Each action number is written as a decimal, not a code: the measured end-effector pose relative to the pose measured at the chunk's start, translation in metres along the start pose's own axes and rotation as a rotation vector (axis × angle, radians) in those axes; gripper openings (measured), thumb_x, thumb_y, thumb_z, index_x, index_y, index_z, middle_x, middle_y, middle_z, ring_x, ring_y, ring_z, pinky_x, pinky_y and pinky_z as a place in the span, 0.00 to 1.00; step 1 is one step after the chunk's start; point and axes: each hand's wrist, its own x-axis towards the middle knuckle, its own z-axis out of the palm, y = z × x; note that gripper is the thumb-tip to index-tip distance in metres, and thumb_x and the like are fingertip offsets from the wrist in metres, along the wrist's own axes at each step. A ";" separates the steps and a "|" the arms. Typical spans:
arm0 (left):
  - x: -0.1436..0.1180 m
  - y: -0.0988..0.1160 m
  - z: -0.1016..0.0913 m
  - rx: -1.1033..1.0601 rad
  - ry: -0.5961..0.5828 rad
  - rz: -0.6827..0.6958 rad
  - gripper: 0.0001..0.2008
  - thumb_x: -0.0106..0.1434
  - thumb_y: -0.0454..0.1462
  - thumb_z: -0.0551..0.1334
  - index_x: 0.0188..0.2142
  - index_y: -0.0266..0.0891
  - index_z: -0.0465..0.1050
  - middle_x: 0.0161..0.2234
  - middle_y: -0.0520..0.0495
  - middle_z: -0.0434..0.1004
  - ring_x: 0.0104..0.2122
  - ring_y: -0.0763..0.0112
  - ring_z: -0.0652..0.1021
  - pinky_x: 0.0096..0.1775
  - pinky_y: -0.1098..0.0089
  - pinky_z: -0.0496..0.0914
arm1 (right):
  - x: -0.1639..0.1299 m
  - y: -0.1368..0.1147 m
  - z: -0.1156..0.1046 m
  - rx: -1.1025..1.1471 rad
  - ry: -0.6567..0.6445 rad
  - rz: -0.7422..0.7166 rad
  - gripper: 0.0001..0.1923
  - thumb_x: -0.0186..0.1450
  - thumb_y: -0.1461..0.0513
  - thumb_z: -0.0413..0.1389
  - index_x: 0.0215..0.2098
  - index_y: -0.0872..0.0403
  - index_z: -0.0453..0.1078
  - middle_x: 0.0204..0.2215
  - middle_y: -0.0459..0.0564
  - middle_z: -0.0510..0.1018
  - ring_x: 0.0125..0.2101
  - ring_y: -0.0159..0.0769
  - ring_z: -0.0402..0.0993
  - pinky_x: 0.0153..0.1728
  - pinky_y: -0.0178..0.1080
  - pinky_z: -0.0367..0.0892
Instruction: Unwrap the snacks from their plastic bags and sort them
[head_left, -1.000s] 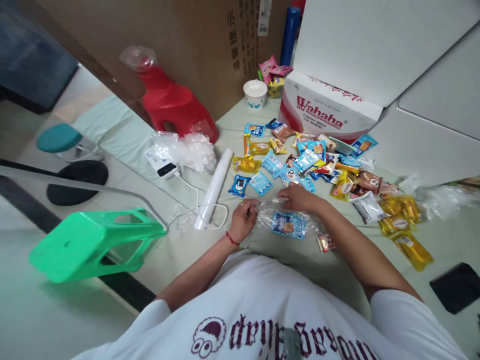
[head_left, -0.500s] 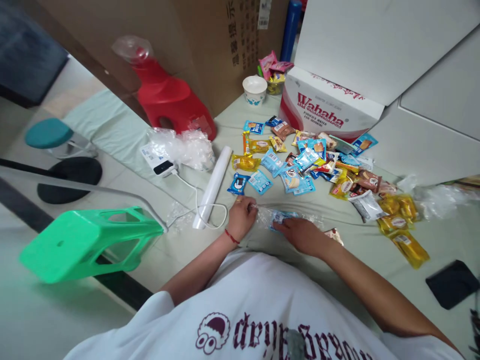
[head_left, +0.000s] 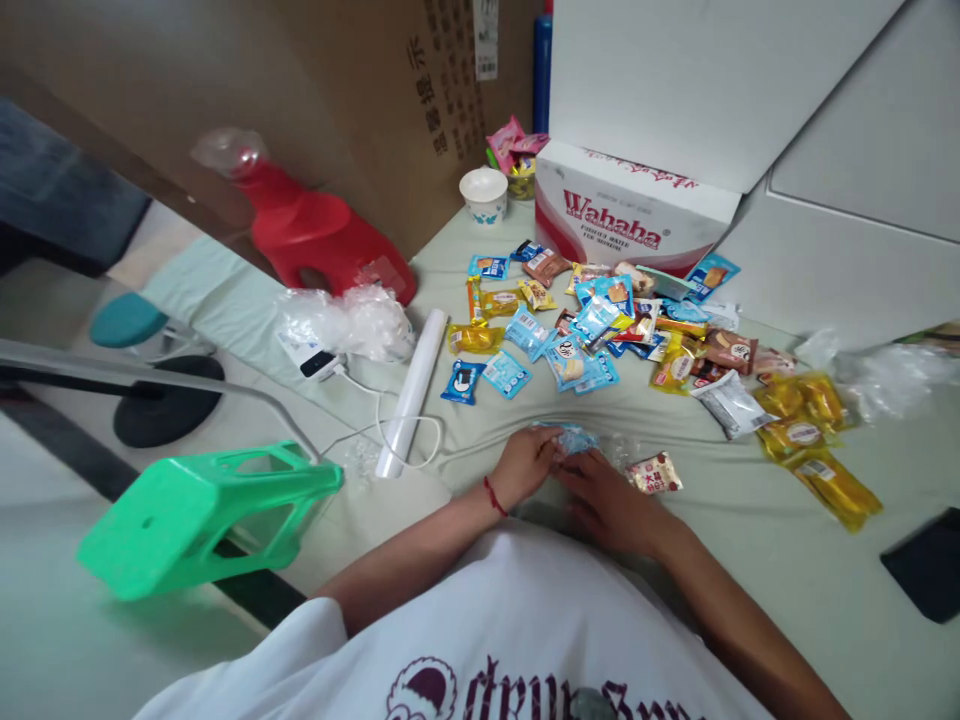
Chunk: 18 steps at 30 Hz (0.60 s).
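Observation:
Low in the middle of the head view, my left hand (head_left: 525, 466) and my right hand (head_left: 616, 503) meet at a blue snack packet (head_left: 576, 437) that appears to be inside clear plastic. My left fingers are closed on the near left edge of this wrapped packet. The fingers of my right hand press against its near side, partly hidden by the hand itself. Crinkled clear film (head_left: 621, 450) sticks out to the right. Just beyond it, a small cream and red snack packet (head_left: 655, 473) lies by my right hand.
Several snack packets (head_left: 600, 320) are heaped beyond my hands, before a Wahaha carton (head_left: 630, 205). To the left are a white roll (head_left: 412, 395), a cabled power bank (head_left: 315, 360), a red jug (head_left: 322, 235) and a green stool (head_left: 172, 515). A paper cup (head_left: 484, 196) stands behind.
My left hand has moved right to meet my right hand, and the stretched clear plastic is now bunched around the blue packet. The camera view has shifted slightly.

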 end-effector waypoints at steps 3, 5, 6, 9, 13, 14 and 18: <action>-0.002 0.001 0.014 0.368 0.035 0.084 0.17 0.69 0.35 0.55 0.49 0.45 0.82 0.43 0.43 0.82 0.40 0.61 0.81 0.40 0.65 0.72 | -0.012 0.019 -0.008 -0.029 0.263 0.182 0.21 0.73 0.64 0.49 0.61 0.52 0.71 0.51 0.60 0.75 0.51 0.48 0.68 0.53 0.50 0.67; -0.006 0.002 0.018 0.523 0.089 0.060 0.17 0.71 0.38 0.58 0.55 0.48 0.78 0.46 0.42 0.79 0.39 0.61 0.80 0.37 0.66 0.70 | -0.011 0.028 -0.012 -0.177 0.381 0.430 0.22 0.71 0.61 0.54 0.63 0.53 0.69 0.54 0.63 0.73 0.53 0.55 0.65 0.52 0.55 0.66; -0.007 0.003 0.018 0.572 0.146 0.045 0.19 0.70 0.41 0.60 0.59 0.47 0.75 0.48 0.41 0.78 0.40 0.60 0.79 0.38 0.65 0.70 | -0.010 0.030 -0.013 -0.243 0.381 0.515 0.23 0.69 0.60 0.57 0.62 0.53 0.70 0.57 0.64 0.71 0.55 0.58 0.63 0.53 0.58 0.65; -0.005 0.002 0.017 0.662 0.368 0.016 0.36 0.62 0.47 0.69 0.66 0.40 0.64 0.54 0.34 0.72 0.50 0.49 0.74 0.48 0.56 0.69 | -0.004 0.027 -0.017 -0.337 0.279 0.572 0.12 0.67 0.63 0.59 0.48 0.52 0.77 0.61 0.62 0.69 0.61 0.62 0.57 0.56 0.58 0.62; 0.002 -0.007 0.014 0.715 0.406 -0.022 0.34 0.55 0.55 0.73 0.53 0.35 0.71 0.55 0.31 0.70 0.55 0.41 0.68 0.53 0.47 0.65 | 0.001 0.008 -0.016 -0.192 0.149 0.607 0.10 0.72 0.63 0.51 0.43 0.52 0.75 0.47 0.62 0.78 0.47 0.51 0.73 0.44 0.45 0.66; 0.003 -0.008 0.014 0.717 0.395 -0.036 0.32 0.55 0.55 0.73 0.49 0.35 0.72 0.53 0.31 0.71 0.54 0.41 0.69 0.52 0.48 0.66 | 0.003 0.004 -0.013 -0.093 0.134 0.617 0.10 0.73 0.62 0.49 0.43 0.52 0.74 0.40 0.59 0.79 0.40 0.47 0.75 0.39 0.43 0.66; -0.002 -0.004 0.015 0.650 0.382 0.063 0.19 0.64 0.50 0.66 0.42 0.38 0.72 0.43 0.37 0.73 0.44 0.51 0.74 0.45 0.55 0.68 | 0.016 -0.003 0.006 0.401 0.382 0.603 0.12 0.72 0.55 0.48 0.40 0.51 0.70 0.31 0.51 0.79 0.34 0.43 0.75 0.37 0.41 0.66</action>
